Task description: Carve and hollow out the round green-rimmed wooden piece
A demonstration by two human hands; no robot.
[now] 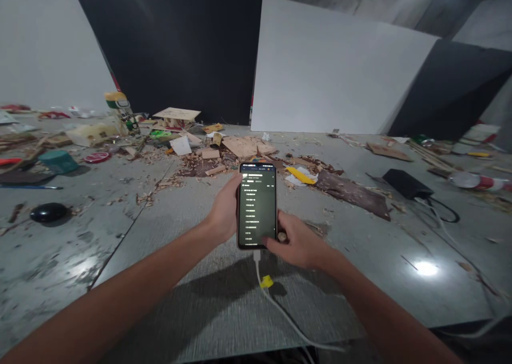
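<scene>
A smartphone (257, 209) is held upright in the middle of the view, its dark screen filled with a list of small text lines that I cannot read. My left hand (226, 207) is closed around the phone's left edge, fingers hidden behind it. At the lower right edge, my right hand (300, 240) also grips the phone, its thumb over the bottom of the screen. A white charging cable (276, 301) is plugged into the phone's lower end and runs down over the table's front edge. A yellow tag (266, 282) is on the cable.
Wood shavings and scraps (192, 167) litter the grey table (168, 268). A black power adapter (406, 184) with cords lies right. A black mouse-shaped object (48, 212), a teal block (58, 162) and a can-like container (121, 111) stand left. Black and white panels (320, 76) rise behind.
</scene>
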